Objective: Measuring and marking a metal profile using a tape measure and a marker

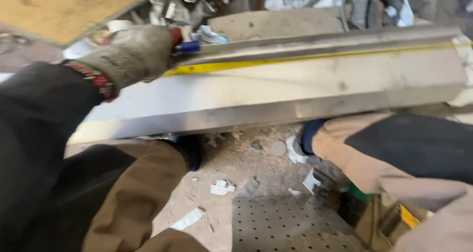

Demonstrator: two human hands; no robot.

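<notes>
One gloved left hand of ours closes its grip on a blue marker beside one yellow tape. Both lie along one folded metal sheet. We cannot see our right hand's grip.

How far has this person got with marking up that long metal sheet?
A yellow tape measure already lies stretched along the folded metal sheet. The gloved left hand holds a blue pen at the tape's near end, so marking seems to be in hand. No drawn mark is visible on the sheet. The right hand is out of view.
</notes>
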